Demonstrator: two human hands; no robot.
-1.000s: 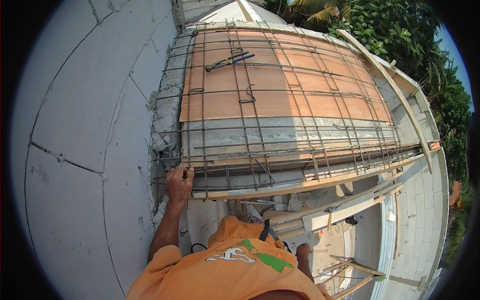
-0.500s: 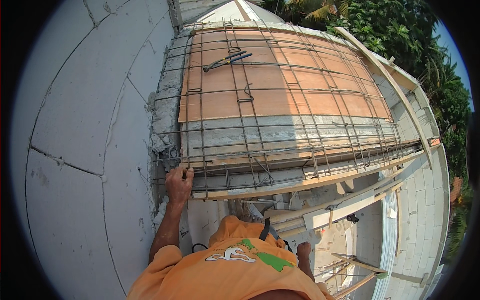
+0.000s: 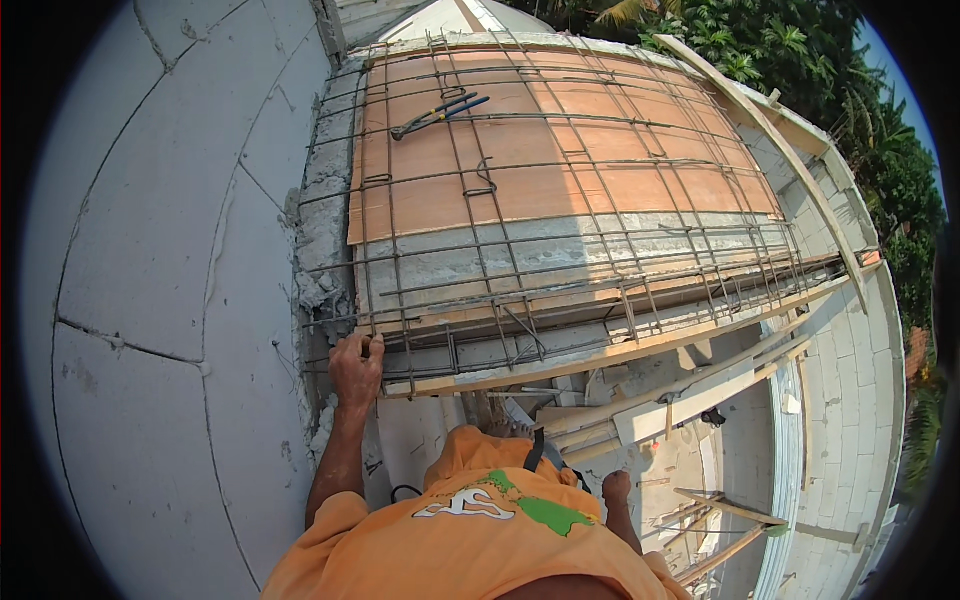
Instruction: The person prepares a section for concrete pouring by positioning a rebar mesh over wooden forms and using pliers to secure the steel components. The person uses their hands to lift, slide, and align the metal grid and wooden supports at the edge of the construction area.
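A: State the position and condition of the left hand (image 3: 355, 368).
B: 8 o'clock from the view's centre, at the left end of the timber edge board (image 3: 560, 363). Fingers bent in a grasp; whether on a bar or the board end cannot be determined.
A: Right hand (image 3: 617, 487)?
B: 5 o'clock, lowered beside the orange shirt (image 3: 400, 555). Fingers appear curled; whether they retain anything cannot be determined.
A: Locate the rebar mesh (image 3: 590, 162).
B: Centred at 1 o'clock, extending over the plywood panel (image 3: 430, 207). The edge board bounds its near side.
A: Tools?
B: End-cutting pincers (image 3: 438, 117), blue-and-yellow handles, between 11 and 12 o'clock, lying on the mesh, head pointing toward 8 o'clock.
A: Surrounds?
B: Jointed grey wall (image 3: 140, 230), 9 o'clock; long timber plank (image 3: 780, 143), 2 o'clock.
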